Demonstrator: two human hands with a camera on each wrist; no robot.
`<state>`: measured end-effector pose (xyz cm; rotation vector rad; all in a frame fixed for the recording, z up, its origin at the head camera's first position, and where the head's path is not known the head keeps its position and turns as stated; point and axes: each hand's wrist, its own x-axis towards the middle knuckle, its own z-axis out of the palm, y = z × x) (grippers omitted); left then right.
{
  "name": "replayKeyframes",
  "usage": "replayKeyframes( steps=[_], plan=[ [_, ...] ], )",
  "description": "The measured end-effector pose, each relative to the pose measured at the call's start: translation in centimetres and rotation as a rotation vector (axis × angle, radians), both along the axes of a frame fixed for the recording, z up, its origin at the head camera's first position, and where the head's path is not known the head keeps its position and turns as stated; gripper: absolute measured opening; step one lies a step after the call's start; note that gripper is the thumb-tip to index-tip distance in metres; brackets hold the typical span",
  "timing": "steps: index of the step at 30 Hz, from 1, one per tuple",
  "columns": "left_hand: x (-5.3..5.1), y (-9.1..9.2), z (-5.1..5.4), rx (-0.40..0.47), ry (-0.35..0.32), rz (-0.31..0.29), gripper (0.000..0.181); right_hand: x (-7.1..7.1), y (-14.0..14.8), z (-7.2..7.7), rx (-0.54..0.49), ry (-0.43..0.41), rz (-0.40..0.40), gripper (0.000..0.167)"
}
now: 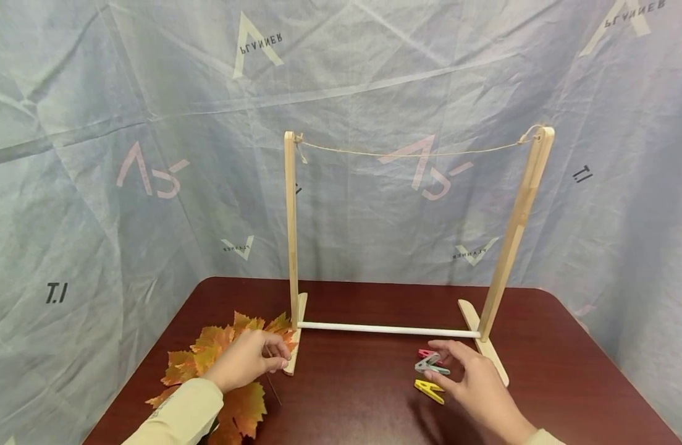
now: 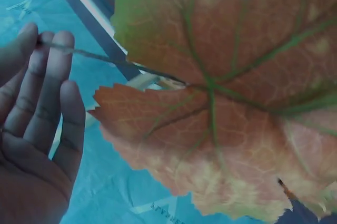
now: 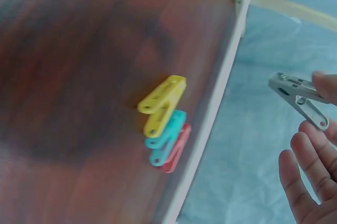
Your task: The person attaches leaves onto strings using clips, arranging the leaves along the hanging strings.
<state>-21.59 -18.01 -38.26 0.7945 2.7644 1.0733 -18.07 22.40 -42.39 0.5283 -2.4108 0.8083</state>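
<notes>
My left hand (image 1: 252,358) pinches the thin stem (image 2: 100,56) of an orange-and-yellow autumn leaf (image 2: 237,139) between thumb and index finger. The leaf spreads across the left wrist view, green veins showing. My right hand (image 1: 477,383) pinches a grey clothespin (image 3: 300,97) by its handle end, above the table. Below it lie a yellow clothespin (image 3: 163,105), a teal clothespin (image 3: 167,139) and a red clothespin (image 3: 178,148), close together on the wood. More autumn leaves (image 1: 207,346) lie under and beside the left forearm, partly hidden by it.
A wooden frame stands on the dark red table (image 1: 352,395), with a left post (image 1: 291,235), a right post (image 1: 516,235) and a white bottom bar (image 1: 388,329). A string (image 1: 374,154) sags slightly between the post tops. Grey printed cloth (image 1: 152,216) hangs behind.
</notes>
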Motion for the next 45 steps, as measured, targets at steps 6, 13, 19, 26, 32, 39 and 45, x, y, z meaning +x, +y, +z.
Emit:
replayKeyframes(
  steps=[6,13,19,26,32,39,45],
  plan=[
    [-0.2,1.9,0.8,0.092,0.04,0.088,0.004,-0.6,-0.4,1.3,-0.039,0.008,0.056,0.04],
    [-0.5,3.7,2.0,0.251,0.016,0.194,0.003,-1.2,-1.2,3.4,-0.107,-0.118,0.154,0.029],
    [-1.1,5.0,3.0,0.298,0.068,0.275,0.004,-1.8,-1.9,5.5,-0.092,-0.154,0.144,0.029],
    [-1.7,6.3,3.8,0.363,0.129,0.293,0.005,-2.6,-2.6,7.6,-0.084,-0.186,0.121,0.034],
    [-2.2,7.3,4.5,0.4,0.159,0.295,0.003,-3.4,-3.2,9.3,-0.109,-0.236,0.15,0.03],
    [-3.0,8.6,5.6,0.439,0.202,0.303,0.007,-4.5,-3.7,11.7,-0.075,-0.231,0.173,0.03],
    [-3.5,9.3,7.0,0.467,0.243,0.314,0.007,-5.6,-4.1,13.7,-0.041,-0.185,0.142,0.029]
  ],
)
